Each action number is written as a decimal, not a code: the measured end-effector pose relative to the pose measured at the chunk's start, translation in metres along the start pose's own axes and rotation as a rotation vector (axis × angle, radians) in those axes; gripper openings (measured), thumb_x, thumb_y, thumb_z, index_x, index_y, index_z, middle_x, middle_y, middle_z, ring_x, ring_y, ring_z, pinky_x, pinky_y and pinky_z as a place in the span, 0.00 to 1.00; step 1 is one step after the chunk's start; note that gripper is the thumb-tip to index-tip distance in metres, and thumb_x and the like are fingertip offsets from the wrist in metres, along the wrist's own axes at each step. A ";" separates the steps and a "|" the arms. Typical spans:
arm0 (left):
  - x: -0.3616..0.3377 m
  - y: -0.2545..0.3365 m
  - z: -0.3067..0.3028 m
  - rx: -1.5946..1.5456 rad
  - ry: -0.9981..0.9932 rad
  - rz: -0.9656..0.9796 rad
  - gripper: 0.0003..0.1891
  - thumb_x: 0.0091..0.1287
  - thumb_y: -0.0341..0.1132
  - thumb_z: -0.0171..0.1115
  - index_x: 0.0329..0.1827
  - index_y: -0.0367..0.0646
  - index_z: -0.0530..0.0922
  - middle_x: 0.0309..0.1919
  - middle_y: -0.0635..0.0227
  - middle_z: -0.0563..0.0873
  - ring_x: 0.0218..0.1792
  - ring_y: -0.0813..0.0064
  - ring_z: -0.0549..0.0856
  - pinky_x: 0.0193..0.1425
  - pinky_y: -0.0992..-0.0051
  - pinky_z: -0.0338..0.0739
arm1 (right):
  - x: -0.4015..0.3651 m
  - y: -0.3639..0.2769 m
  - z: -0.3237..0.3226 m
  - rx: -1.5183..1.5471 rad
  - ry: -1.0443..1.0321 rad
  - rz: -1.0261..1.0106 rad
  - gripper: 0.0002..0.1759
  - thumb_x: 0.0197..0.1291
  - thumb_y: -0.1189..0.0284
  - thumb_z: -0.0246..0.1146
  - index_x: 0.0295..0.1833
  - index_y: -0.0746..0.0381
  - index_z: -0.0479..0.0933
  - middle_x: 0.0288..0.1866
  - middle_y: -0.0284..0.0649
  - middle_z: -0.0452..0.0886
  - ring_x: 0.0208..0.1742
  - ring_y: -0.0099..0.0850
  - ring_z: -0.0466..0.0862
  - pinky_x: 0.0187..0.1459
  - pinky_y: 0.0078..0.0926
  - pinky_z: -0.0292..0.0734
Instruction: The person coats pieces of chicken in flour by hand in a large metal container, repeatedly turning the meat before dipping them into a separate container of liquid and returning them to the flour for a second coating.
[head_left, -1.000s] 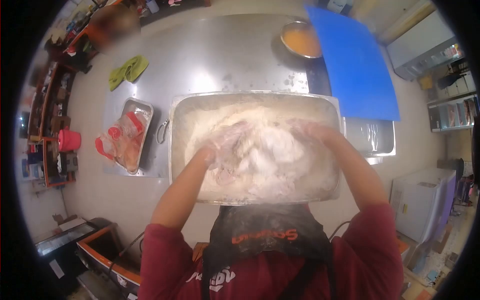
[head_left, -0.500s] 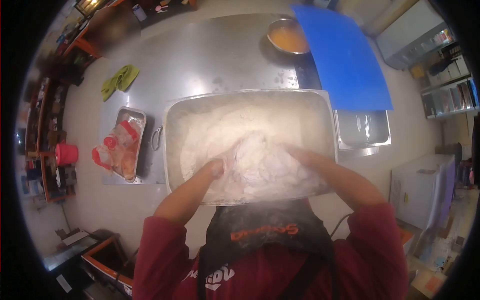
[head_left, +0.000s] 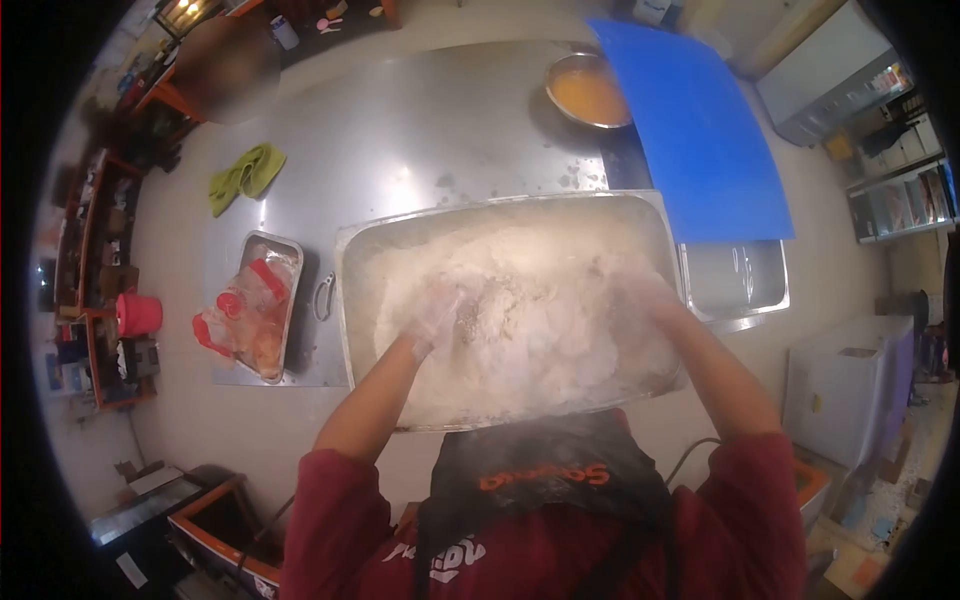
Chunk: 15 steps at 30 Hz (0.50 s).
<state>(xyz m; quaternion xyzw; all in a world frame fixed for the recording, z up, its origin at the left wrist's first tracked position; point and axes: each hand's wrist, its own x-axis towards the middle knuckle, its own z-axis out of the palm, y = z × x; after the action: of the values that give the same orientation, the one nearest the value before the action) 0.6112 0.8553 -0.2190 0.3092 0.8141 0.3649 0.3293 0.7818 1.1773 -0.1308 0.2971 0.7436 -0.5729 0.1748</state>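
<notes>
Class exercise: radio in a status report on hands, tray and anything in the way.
Both hands, left and right, in tray, floury. Flour heaped around pale pieces, outlines blurred. Nothing seen blocking hands; blue board beyond tray's right corner.

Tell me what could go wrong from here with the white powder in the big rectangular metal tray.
Powder could spill or puff out: the left hand and right hand are both down in the white powder, with haze over the big rectangular metal tray.

The round metal bowl of orange liquid might get nudged, since the large blue sheet lies right up against it.
</notes>
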 end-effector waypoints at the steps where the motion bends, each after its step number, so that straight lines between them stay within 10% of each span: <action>1: 0.013 -0.024 0.012 0.112 0.033 -0.044 0.21 0.79 0.44 0.55 0.66 0.43 0.82 0.55 0.63 0.89 0.55 0.69 0.87 0.60 0.62 0.80 | 0.012 -0.012 0.010 -0.455 0.024 -0.017 0.22 0.79 0.61 0.51 0.66 0.60 0.80 0.61 0.46 0.85 0.59 0.44 0.84 0.62 0.42 0.76; 4: 0.040 -0.023 0.029 0.231 0.090 -0.142 0.20 0.80 0.45 0.55 0.65 0.43 0.83 0.55 0.63 0.89 0.56 0.69 0.86 0.61 0.61 0.80 | 0.054 -0.036 0.051 -1.233 0.001 -0.078 0.27 0.79 0.53 0.50 0.69 0.59 0.78 0.66 0.48 0.81 0.69 0.46 0.79 0.71 0.45 0.71; 11: 0.030 0.053 0.029 -0.358 -0.112 -0.174 0.21 0.79 0.45 0.54 0.66 0.44 0.81 0.56 0.62 0.89 0.57 0.67 0.86 0.63 0.61 0.79 | 0.081 -0.024 0.054 -0.571 -0.505 -0.224 0.32 0.80 0.47 0.45 0.77 0.56 0.71 0.77 0.48 0.72 0.77 0.46 0.70 0.77 0.46 0.62; 15: 0.005 0.050 -0.011 0.056 -0.190 -0.248 0.21 0.79 0.45 0.54 0.67 0.44 0.81 0.57 0.61 0.88 0.58 0.65 0.86 0.64 0.60 0.78 | 0.055 -0.036 0.014 -0.790 -0.387 -0.048 0.34 0.80 0.46 0.43 0.79 0.56 0.68 0.79 0.49 0.68 0.80 0.47 0.67 0.79 0.47 0.58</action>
<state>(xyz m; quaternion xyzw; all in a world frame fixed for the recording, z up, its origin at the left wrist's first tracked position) 0.6131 0.8819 -0.1745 0.2483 0.8212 0.2677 0.4386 0.7154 1.1709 -0.1409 0.0773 0.8660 -0.2934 0.3975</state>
